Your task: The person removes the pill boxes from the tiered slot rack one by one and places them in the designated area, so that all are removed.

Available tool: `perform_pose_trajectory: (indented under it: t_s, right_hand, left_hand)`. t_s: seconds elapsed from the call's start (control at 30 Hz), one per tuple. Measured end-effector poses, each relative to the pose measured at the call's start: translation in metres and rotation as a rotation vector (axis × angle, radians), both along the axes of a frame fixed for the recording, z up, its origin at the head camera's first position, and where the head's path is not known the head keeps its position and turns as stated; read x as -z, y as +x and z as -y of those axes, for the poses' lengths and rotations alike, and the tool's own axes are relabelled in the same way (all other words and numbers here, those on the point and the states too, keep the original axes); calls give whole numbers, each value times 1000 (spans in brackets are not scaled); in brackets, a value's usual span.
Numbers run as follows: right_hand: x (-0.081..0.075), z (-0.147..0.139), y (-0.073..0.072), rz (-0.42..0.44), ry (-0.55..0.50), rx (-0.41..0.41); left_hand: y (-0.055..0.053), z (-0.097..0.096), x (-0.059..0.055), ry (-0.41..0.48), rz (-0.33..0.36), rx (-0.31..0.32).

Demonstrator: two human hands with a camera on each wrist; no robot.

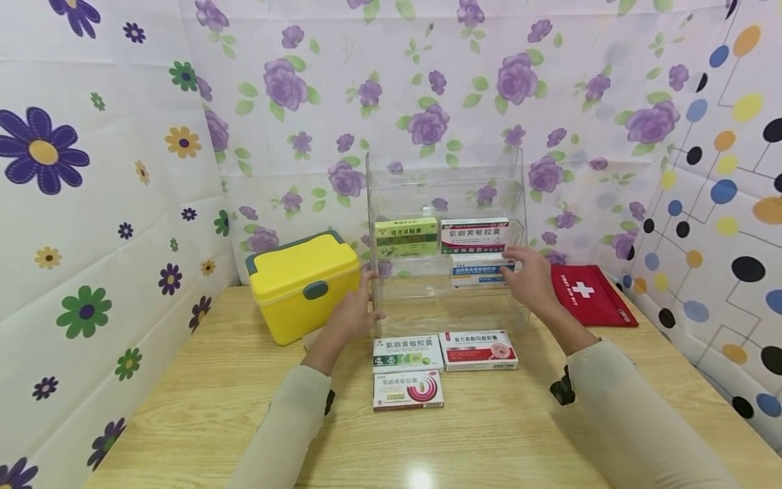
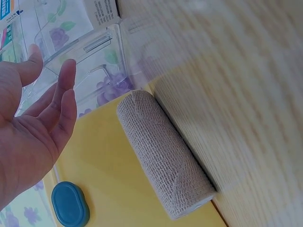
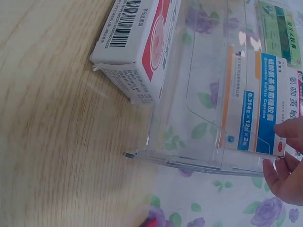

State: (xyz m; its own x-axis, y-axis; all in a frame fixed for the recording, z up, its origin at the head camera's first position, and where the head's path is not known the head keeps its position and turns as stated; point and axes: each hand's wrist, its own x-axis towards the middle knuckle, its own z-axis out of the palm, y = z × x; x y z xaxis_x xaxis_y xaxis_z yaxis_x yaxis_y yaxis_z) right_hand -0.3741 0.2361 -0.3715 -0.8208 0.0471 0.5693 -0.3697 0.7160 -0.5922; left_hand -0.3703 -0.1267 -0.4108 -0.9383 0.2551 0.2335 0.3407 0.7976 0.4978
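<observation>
In the head view a clear acrylic display rack (image 1: 421, 309) stands on the table. My right hand (image 1: 533, 280) is at the rack's right side, thumb on the front of a blue-and-white medicine box (image 1: 473, 272) and fingers round its end. This box is in the middle tier; the right wrist view shows its blue bands (image 3: 260, 101). On the tier above are a green-and-yellow box (image 1: 406, 238) and a white-and-maroon box (image 1: 474, 236). My left hand (image 1: 349, 312) is beside the rack's left edge, holding nothing; its fingers are loosely bent in the left wrist view.
In front of the rack lie a white-and-green box (image 1: 407, 354), a white-and-red box (image 1: 478, 350) and a box with pink rings (image 1: 408, 390). A yellow case (image 1: 305, 292) and a beige bandage roll (image 2: 163, 153) are left. Right is a red first aid pouch (image 1: 589, 295).
</observation>
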Motion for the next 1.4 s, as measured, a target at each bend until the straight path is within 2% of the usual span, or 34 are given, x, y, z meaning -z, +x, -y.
perform_pose_trajectory:
  t_s: [0.17,0.4,0.6,0.83,1.1,1.4]
  right_hand:
    - [1,-1,-1,-47,0,18]
    - [-1,-1,-1,-11,1,16]
    - [1,-1,-1,-12,-3,17]
    - [-3,0,-1,-17,52,32]
    - [-3,-3,-6,-67,-11,-67]
    - [-2,-5,-9,-144,-72,-105]
  left_hand:
    - [0,0,0,-6,-4,0]
    - [0,1,-1,-2,-19,6]
    - [1,2,-1,-23,-11,4]
    - [2,2,-3,-16,-3,-2]
    - [2,2,-3,-9,-11,6]
    - [3,1,-2,-9,-1,6]
